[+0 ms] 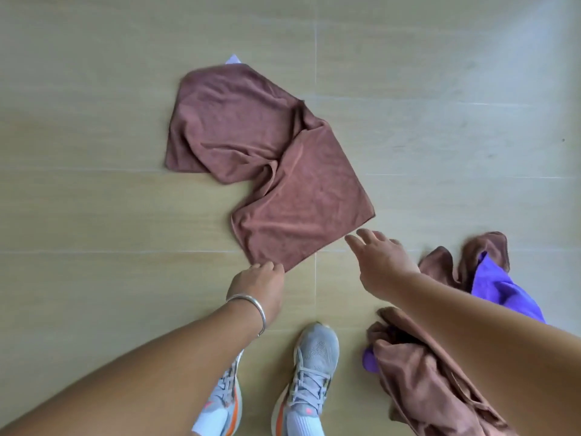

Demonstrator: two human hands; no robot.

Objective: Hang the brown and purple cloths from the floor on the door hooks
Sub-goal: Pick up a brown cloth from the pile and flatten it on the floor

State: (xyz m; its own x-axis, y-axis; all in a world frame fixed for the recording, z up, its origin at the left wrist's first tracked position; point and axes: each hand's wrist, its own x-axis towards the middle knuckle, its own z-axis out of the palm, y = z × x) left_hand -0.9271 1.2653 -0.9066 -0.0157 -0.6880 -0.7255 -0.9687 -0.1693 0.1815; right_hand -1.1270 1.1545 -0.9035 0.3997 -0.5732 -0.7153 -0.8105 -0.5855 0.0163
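Observation:
A brown cloth (267, 158) lies crumpled and partly spread on the floor in the middle of the view. My left hand (261, 283) pinches its near corner with curled fingers. My right hand (382, 258) reaches out just beside the cloth's right corner, fingers straight and spread, holding nothing. Over my right forearm hang another brown cloth (421, 366) and a purple cloth (500, 286), bunched together. No door hooks are in view.
The floor (94, 152) is pale wood-look tile with thin seams. A small white scrap (233, 59) peeks out from under the far edge of the brown cloth. My two grey shoes (314, 357) stand at the bottom centre.

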